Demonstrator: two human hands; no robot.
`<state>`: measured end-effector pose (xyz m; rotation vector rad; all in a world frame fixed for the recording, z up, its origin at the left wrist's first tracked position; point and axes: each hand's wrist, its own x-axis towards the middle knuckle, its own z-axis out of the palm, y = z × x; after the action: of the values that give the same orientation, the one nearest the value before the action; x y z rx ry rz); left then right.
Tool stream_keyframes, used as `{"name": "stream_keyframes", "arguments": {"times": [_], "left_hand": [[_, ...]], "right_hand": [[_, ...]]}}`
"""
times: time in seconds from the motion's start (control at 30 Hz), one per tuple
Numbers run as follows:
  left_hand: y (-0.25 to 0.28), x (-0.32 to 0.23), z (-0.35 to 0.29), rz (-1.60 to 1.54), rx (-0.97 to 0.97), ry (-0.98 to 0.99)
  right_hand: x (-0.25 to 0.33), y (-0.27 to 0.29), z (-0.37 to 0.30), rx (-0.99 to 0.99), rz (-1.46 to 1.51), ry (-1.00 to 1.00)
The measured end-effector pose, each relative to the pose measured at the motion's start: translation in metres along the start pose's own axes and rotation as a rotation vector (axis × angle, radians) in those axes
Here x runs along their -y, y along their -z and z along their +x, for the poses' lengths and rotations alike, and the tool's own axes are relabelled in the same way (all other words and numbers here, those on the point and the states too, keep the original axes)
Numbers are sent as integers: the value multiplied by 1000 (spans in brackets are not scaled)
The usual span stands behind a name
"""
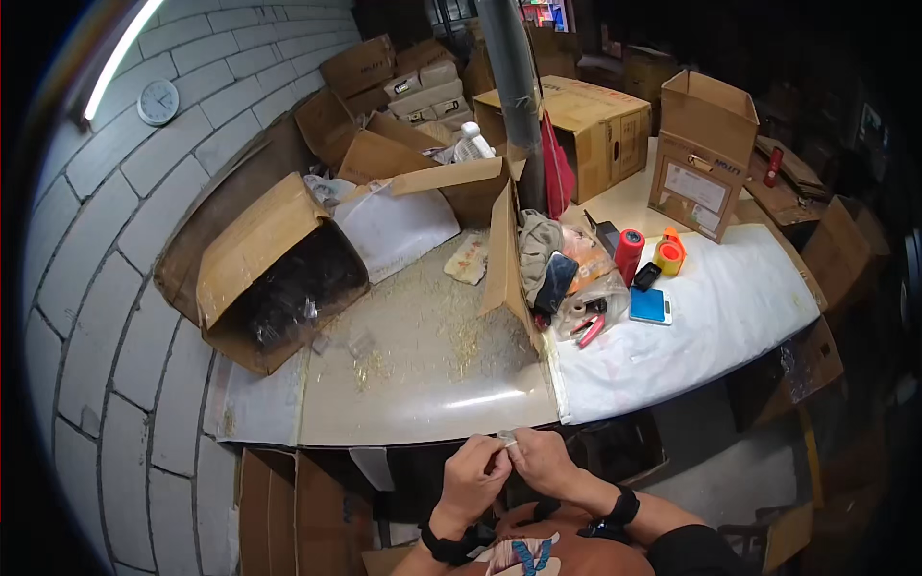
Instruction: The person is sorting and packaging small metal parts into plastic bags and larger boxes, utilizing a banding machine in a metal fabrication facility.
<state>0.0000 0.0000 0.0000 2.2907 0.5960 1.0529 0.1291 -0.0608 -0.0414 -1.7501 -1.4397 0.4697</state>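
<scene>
By the front edge of the table (423,403), the left hand (473,473) and right hand (545,463) pinch a small pale piece (508,441) between them. Farther back, an upright carton (706,134) bears dark lettering and a white printed label (693,188).

The pale thing (510,443) between the left hand (471,472) and the right hand (545,463) is partly hidden and too small to tell. Darkness obscures much inside the tipped box (252,245). The yellow bits (466,357) are too tiny to identify. The top edge cuts off the lamp (120,62) and pole (509,77).
</scene>
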Motion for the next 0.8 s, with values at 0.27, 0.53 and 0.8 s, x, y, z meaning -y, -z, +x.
{"name": "stream_keyframes", "arguments": {"times": [0.27, 0.53, 0.8], "left_hand": [[11, -18, -13, 75, -29, -116], [14, -35, -5, 5, -153, -162], [21, -14, -1, -570, -113, 280]], "right_hand": [[27, 6, -6, -70, 312, 99], [28, 11, -2, 78, 981, -112], [31, 5, -4, 227, 1294, -276]]}}
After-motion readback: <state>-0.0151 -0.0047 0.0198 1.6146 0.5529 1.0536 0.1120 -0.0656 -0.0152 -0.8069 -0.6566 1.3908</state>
